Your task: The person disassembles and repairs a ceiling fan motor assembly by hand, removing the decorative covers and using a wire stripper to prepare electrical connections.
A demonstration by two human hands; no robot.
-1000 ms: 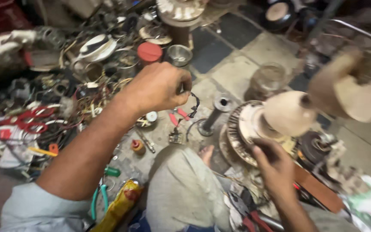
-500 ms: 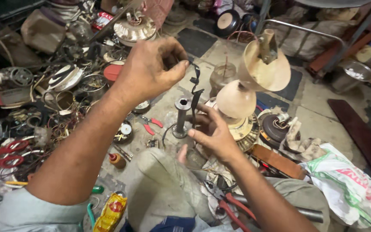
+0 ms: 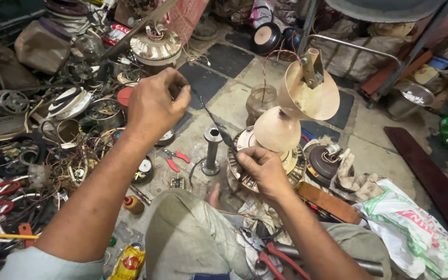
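My left hand [image 3: 154,106] is raised over the floor, pinching the upper end of a thin black wire [image 3: 214,124]. The wire runs down and right to my right hand [image 3: 261,168], which grips its lower end against the ceiling fan motor [image 3: 247,179]. The motor lies on the floor before my knee, with two cream cone-shaped cups [image 3: 296,111] on its rod above it. A short metal socket post [image 3: 211,151] stands just left of the motor, behind the wire.
Red-handled pliers [image 3: 175,159] lie on the floor by the post. A heap of wire coils, scissors and metal parts [image 3: 53,150] fills the left. A brown wooden block [image 3: 330,203], a rag and a printed plastic bag [image 3: 410,228] lie at right. More pliers [image 3: 273,256] rest on my lap.
My left hand has pulled the wire straighter and higher, out of its curl. My right hand stays at the motor. The view has shifted slightly, with the fan cups now further right.
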